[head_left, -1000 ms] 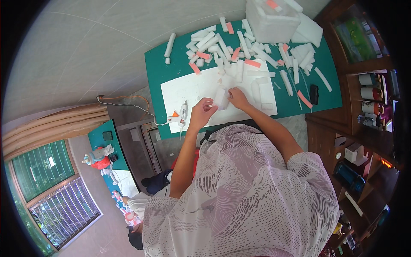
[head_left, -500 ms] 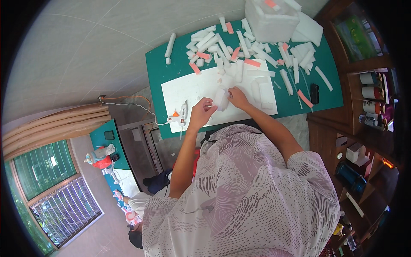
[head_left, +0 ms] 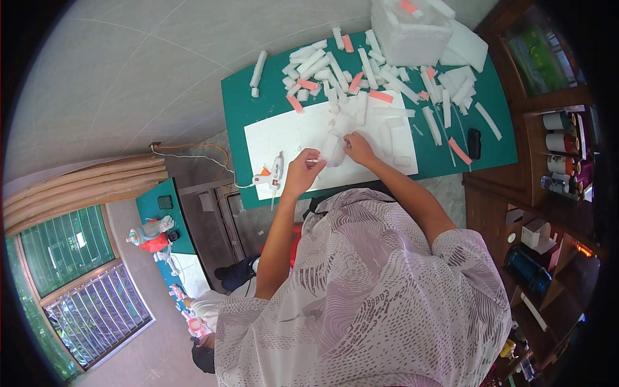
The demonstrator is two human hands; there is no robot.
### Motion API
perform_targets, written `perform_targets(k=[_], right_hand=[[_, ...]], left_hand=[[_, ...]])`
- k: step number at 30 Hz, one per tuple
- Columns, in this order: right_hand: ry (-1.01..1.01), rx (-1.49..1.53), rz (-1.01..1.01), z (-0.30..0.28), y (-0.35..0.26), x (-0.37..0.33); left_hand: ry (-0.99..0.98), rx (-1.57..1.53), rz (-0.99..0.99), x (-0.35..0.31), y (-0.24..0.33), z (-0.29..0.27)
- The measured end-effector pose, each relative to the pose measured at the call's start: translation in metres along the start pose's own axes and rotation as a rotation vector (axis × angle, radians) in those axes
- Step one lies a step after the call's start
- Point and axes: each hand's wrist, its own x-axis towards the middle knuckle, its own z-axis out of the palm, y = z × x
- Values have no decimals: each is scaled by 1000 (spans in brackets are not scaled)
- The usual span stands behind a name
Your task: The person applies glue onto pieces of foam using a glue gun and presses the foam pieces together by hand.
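A small white foam block (head_left: 333, 150) is between my two hands over the white board (head_left: 271, 138). My left hand (head_left: 305, 171) is closed, its thumb and fingers pinching at the block's left side. My right hand (head_left: 358, 148) is closed too, with curled fingertips at the block's right edge. What exactly lies between the fingertips is too small to make out fully. Just beyond, white foam strips (head_left: 360, 108) lie on the board. Beside my left hand is a white glue gun (head_left: 276, 169) with an orange part, at the board's left side.
Heaped white foam sticks (head_left: 314, 63) and a few pink strips (head_left: 380, 96) cover the far side of the green table (head_left: 235, 106). A big white foam box (head_left: 412, 35) stands at the far right. Near the right edge lies a black case (head_left: 474, 143). Another person (head_left: 205, 351) sits at lower left.
Both hands stay at nearly the same spot around the foam block. The block looks slightly turned; the whole view has shifted a little.
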Motion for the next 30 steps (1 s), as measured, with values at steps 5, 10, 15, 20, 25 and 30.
perform_targets(k=[5, 10, 15, 20, 25, 30], right_hand=[[-13, 35, 21, 1, 0, 1], [-15, 53, 29, -2, -3, 0], [4, 41, 12, -2, -5, -2], [-19, 5, 18, -4, -6, 0], [-24, -10, 25, -5, -8, -1], [-18, -7, 20, -4, -8, -1]], left_hand=[[-17, -80, 11, 0, -3, -1], [-40, -135, -6, 0, -3, -3], [-13, -206, -78, -1, -3, -2], [65, -186, -104, -1, -24, -3], [64, 52, -16, -2, -55, 10], [44, 152, 41, -2, -83, 37]])
